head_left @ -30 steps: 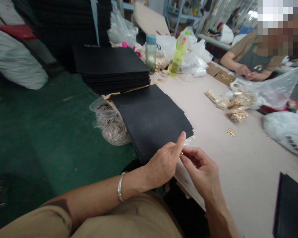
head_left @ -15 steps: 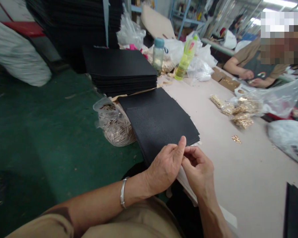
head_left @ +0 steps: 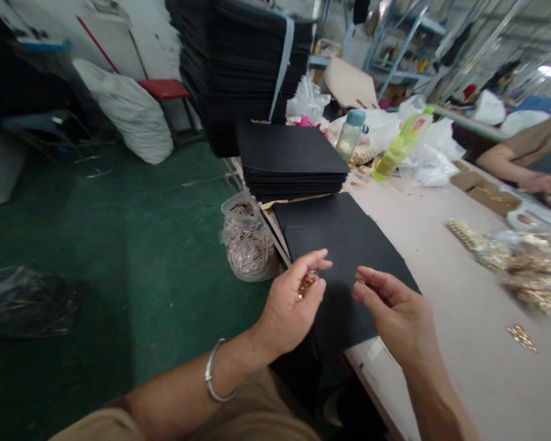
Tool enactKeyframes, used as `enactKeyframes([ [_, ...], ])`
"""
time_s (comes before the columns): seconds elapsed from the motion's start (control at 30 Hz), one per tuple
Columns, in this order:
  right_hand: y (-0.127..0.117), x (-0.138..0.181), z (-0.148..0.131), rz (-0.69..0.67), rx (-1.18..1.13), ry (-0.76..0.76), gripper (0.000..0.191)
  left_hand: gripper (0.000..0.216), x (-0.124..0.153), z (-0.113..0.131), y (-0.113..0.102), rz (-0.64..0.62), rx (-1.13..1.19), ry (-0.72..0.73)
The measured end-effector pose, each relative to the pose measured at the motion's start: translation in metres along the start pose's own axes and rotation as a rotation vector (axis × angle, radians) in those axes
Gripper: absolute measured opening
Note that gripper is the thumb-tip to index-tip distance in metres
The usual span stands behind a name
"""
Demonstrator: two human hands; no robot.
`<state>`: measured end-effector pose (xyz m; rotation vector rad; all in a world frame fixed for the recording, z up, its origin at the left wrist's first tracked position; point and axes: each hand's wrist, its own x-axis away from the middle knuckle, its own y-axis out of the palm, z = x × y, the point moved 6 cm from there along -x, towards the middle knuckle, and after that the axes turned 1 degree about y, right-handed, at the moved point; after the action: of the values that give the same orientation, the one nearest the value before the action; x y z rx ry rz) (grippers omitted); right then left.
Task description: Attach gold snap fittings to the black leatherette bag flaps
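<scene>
My left hand (head_left: 291, 303) is cupped above the near end of a black sheet stack (head_left: 344, 245), curled around several small gold-coloured metal pieces (head_left: 307, 283). A bangle (head_left: 213, 370) circles that wrist. To its right, my right hand (head_left: 395, 306) hovers over the same stack with thumb and forefinger pinched together. Whatever is between those fingertips is too small to make out. The two hands are apart. A small heap of gold-coloured metal pieces (head_left: 522, 337) lies on the tabletop (head_left: 468, 367) to the right.
Behind the sheets stands a thicker black stack (head_left: 294, 150), with a blue-lidded bottle (head_left: 350, 136) and a yellow-green bottle (head_left: 401, 147) beside it. A clear bag of thin strips (head_left: 250, 245) is at the table's left edge. Bagged gold pieces (head_left: 532, 263) lie right, near a co-worker's hands (head_left: 544, 184).
My hands have moved apart from touching, and the gold pieces in my left hand now show. The camera view has swung left, shifting the table and stacks rightward.
</scene>
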<state>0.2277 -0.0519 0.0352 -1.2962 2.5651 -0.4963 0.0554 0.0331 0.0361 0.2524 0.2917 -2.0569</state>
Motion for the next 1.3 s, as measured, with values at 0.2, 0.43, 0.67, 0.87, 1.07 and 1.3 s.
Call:
enactKeyframes([
  [0.2, -0.003, -0.054, 0.019, 0.008, 0.270, 0.030, 0.025, 0.030, 0.015, -0.055, -0.034, 0.042, 0.164, -0.446],
  [0.43, 0.014, -0.042, 0.034, -0.220, 0.177, 0.061, 0.024, 0.032, 0.031, -0.052, -0.025, -0.003, 0.134, -0.463],
  [0.67, 0.009, -0.029, 0.048, -0.189, -0.109, 0.183, 0.038, 0.034, 0.034, -0.043, -0.022, -0.057, 0.160, -0.537],
  [0.87, 0.007, -0.029, 0.050, -0.165, -0.147, 0.148, 0.033, 0.039, 0.060, -0.040, -0.011, -0.106, 0.316, -0.689],
  [1.07, 0.007, -0.030, 0.054, -0.171, -0.177, 0.144, 0.033, 0.039, 0.074, -0.039, -0.006, -0.087, 0.323, -0.718],
  [1.3, 0.008, -0.029, 0.055, -0.150, -0.212, 0.141, 0.033, 0.041, 0.085, -0.039, -0.005, -0.093, 0.314, -0.745],
])
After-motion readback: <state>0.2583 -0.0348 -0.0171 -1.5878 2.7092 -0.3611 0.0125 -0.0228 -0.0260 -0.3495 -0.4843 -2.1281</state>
